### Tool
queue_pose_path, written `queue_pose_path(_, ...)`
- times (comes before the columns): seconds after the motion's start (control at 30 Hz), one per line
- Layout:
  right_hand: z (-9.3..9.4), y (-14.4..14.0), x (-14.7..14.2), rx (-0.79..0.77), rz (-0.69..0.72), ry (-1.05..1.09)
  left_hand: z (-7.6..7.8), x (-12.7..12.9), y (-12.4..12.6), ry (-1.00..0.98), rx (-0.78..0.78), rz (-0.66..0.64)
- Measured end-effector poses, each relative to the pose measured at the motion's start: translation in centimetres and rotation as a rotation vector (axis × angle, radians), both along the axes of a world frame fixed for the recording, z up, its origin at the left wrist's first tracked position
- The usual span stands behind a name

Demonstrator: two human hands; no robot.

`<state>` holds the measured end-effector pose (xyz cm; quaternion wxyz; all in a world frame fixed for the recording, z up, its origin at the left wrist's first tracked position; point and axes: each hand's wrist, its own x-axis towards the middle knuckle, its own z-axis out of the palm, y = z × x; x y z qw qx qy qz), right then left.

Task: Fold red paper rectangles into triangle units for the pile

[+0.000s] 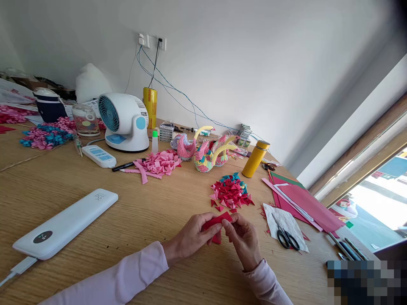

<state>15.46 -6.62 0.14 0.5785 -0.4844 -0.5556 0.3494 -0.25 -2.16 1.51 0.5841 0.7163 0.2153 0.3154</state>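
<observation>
While both hands met low over the wooden table [152, 220], the left hand [190, 238] and right hand [244, 239] pinched one small piece of red paper [218, 224] btwn them. Left fingers curled nearly closed, thumb on top of the paper's left end; right fingers bent in tight on its right end. Paper sat folded, a corner hanging down btwn the two palms, just above the tabletop. Just beyond the knuckles lay a pile of red folded triangles [230, 192] w/ some teal ones at its far edge. To the right of the right hand, black-handled scissors [285, 235] rested on a white sheet, near but not touching. Further right, red paper sheets [305, 201]. Well off to the left of the left hand, a white power bank [66, 222] w/ cable. Far past the pile: yellow flask [255, 159], paper swans [210, 152], a fan [124, 120].
</observation>
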Motion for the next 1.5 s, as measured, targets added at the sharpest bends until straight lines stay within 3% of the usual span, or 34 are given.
queue_pose_path(0.1,-0.1,0.2,0.5,-0.009,-0.029,-0.008,-0.5,-0.2,0.1,0.065,0.066,-0.014)
queue_pose_path(0.27,0.3,0.4,2.2,0.067,-0.223,0.106,-1.2,-0.3,0.6,0.106,0.043,-0.029)
queue_pose_path(0.47,0.4,0.1,1.1,0.036,-0.047,0.082,-1.4,-0.1,0.5,0.031,-0.035,-0.039)
queue_pose_path(0.73,0.1,0.2,1.1,0.004,-0.026,0.095,-0.3,-0.1,0.2,-0.106,-0.417,-0.144)
queue_pose_path(1.03,0.2,-0.1,1.0,-0.033,-0.029,0.049,-0.9,-0.1,0.6,-0.1,-0.41,-0.145)
queue_pose_path(1.5,0.6,-0.5,0.6,0.067,-0.059,0.006,-0.9,0.0,0.6,-0.065,-0.292,-0.136)
